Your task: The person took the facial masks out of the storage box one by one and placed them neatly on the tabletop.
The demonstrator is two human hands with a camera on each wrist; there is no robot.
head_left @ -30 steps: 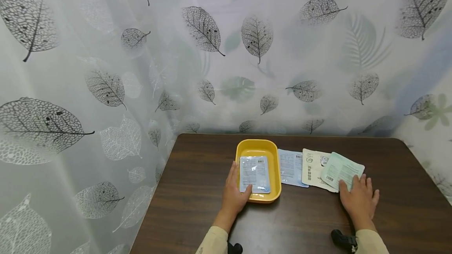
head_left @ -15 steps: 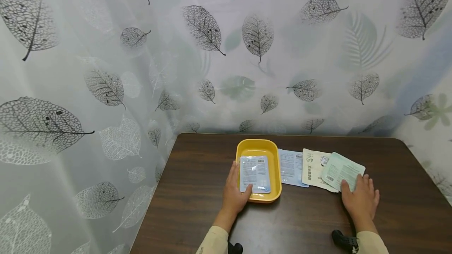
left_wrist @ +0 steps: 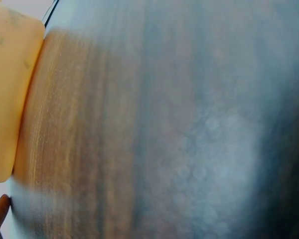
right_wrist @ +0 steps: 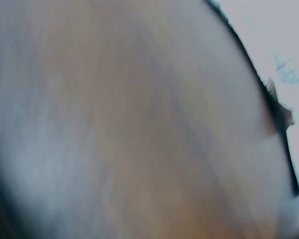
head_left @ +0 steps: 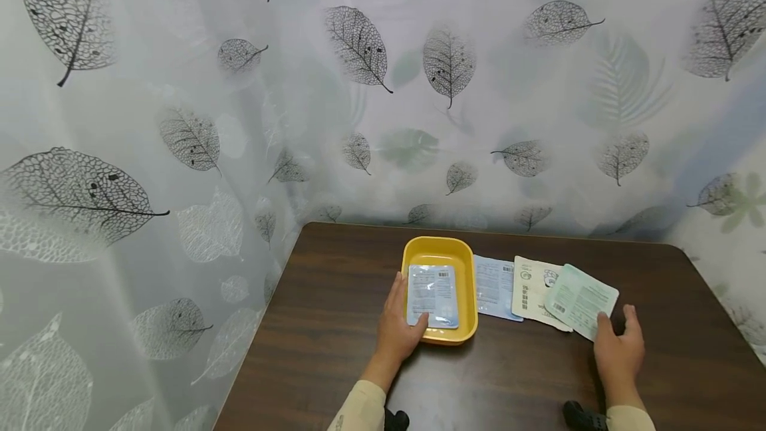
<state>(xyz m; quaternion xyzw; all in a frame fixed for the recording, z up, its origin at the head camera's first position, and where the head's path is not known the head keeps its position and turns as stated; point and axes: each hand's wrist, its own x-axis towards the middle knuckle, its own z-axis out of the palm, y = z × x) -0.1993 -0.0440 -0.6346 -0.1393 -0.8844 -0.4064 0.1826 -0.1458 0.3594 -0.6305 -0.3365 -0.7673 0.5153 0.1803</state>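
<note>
In the head view my left hand (head_left: pixel 397 328) grips the left side of a yellow tray (head_left: pixel 467 285), thumb over the near rim and fingers along its outer wall. A pale blue sheet mask packet (head_left: pixel 432 298) lies flat inside the tray. At the right, my right hand (head_left: pixel 621 348) pinches the right edge of a pale green sheet mask packet (head_left: pixel 580 298), thumb on top; the fingers beneath are partly hidden. That packet overlaps a cream one (head_left: pixel 532 291). Left of the cream one lies another blue packet (head_left: pixel 495 285), beside the tray.
All of this stands on a dark brown wooden table (head_left: pixel 335 351). Behind it hangs a pale curtain (head_left: pixel 359 112) printed with leaves. A black wrist device (head_left: pixel 580 416) shows by the right sleeve. The right wrist view is blurred.
My right hand has shifted down and right, from fingers spread over the green packet to a hold at its edge. The head view has tilted slightly. The left hand and tray look unchanged.
</note>
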